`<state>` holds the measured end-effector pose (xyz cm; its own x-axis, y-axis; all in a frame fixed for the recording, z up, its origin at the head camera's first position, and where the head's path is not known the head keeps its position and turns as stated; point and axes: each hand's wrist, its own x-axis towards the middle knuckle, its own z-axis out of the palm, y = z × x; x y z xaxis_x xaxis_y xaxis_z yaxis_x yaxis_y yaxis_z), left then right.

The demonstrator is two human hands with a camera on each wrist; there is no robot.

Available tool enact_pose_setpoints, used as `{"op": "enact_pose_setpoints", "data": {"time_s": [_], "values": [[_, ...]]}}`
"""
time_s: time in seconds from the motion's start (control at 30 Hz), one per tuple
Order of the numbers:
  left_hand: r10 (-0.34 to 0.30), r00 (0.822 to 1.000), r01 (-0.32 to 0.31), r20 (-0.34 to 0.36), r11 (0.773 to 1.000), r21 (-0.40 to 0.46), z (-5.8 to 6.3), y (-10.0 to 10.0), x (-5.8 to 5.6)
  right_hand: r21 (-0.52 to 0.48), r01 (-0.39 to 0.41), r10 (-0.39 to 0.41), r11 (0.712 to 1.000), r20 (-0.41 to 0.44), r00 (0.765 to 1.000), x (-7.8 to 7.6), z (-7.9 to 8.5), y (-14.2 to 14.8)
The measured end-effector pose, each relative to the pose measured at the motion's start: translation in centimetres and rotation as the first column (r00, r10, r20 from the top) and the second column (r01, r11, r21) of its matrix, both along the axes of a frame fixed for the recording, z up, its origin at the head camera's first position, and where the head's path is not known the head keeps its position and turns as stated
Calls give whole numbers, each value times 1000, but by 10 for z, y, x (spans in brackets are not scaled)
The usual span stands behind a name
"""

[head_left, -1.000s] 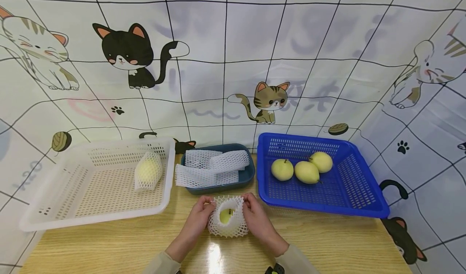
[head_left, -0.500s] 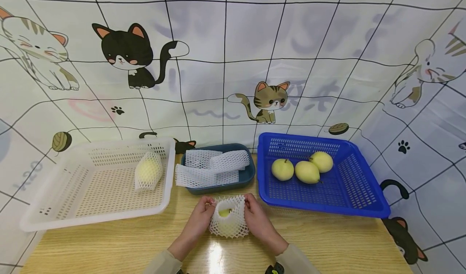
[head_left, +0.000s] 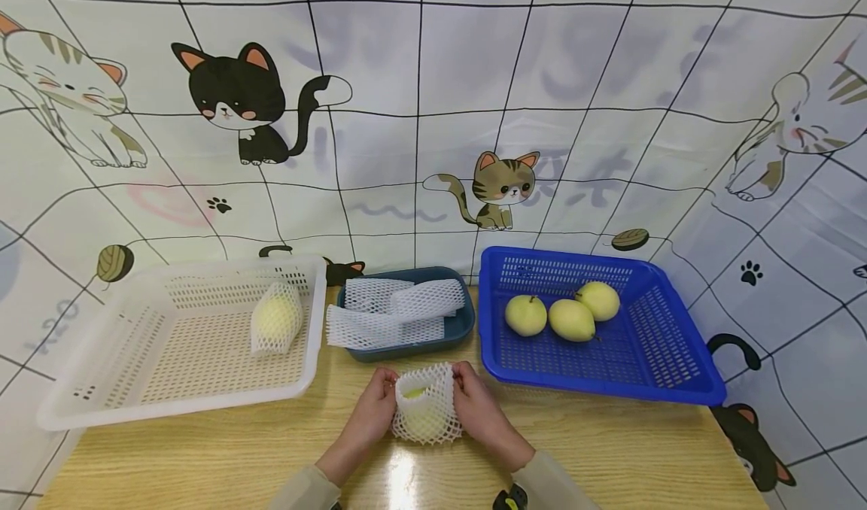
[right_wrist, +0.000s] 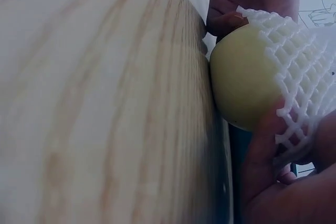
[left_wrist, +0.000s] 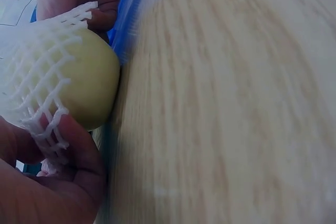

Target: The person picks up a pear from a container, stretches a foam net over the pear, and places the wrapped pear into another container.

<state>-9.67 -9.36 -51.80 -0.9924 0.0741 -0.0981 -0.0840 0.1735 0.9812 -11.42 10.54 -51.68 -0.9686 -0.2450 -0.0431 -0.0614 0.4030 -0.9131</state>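
A pale yellow-green pear (left_wrist: 100,85) sits at the tabletop with a white foam fruit net (head_left: 442,397) around its upper part. Its lower part is bare in both wrist views. In the head view, a patch of the pear shows through the net's upper opening. My left hand (head_left: 369,411) pinches the left edge of the net between thumb and fingers. On the opposite side my right hand (head_left: 482,411) pinches the net's right edge. The right wrist view shows the net's toothed rim (right_wrist: 281,90) partway down the pear.
A dark teal tray (head_left: 400,354) behind the hands holds several foam nets (head_left: 369,328). To the right, a blue basket (head_left: 596,384) contains three pears (head_left: 571,320). A white basket (head_left: 183,408) at left holds one netted pear (head_left: 276,318). A patterned curtain (head_left: 379,149) backs the table (head_left: 203,457).
The net's upper opening has narrowed and less of the pear shows through; its stem is now hidden. My left hand has shifted slightly right. The baskets and tray are unmoved.
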Motion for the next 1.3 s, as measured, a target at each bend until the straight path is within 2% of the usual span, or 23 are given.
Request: {"op": "enact_pose_setpoints", "data": {"time_s": [0.2, 0.37, 0.47, 0.6, 0.73, 0.83, 0.87, 1.0, 1.1, 1.3], "values": [[-9, 1000, 9, -8, 999, -48, -2, -1, 0, 58, -39, 38, 998, 13, 999, -1, 0, 3], [-17, 1000, 16, -18, 996, -85, -5, -4, -1, 57, -74, 72, 996, 28, 997, -2, 2, 4], [-6, 999, 6, 33, 1000, -19, -6, -7, 0, 48, -67, 66, 997, 23, 998, -1, 2, 4], [-8, 989, -12, 149, 990, 137, -3, -11, 1, 9, -29, 29, 1000, 32, 999, -2, -1, 4], [-50, 973, -8, 223, 968, 252, 3, -14, 3, -158, 45, -13, 986, 199, 980, 1, 1, 5], [-87, 974, 23, 208, 956, 291, 4, -18, 5, -248, 109, -25, 963, 322, 947, 2, 5, 6], [-99, 975, 37, 198, 954, 296, 4, -19, 5, -259, 114, -21, 959, 337, 941, 2, 6, 8], [-141, 977, 86, 163, 948, 307, 2, -22, 6, -273, 64, 33, 960, 336, 941, 2, 9, 13], [-151, 978, 103, 147, 951, 291, 1, -23, 6, -284, 30, 66, 958, 323, 944, 2, 10, 16], [-154, 982, 132, 111, 973, 189, 2, -22, 6, -278, -2, 91, 960, 308, 947, 3, 12, 20]]}}
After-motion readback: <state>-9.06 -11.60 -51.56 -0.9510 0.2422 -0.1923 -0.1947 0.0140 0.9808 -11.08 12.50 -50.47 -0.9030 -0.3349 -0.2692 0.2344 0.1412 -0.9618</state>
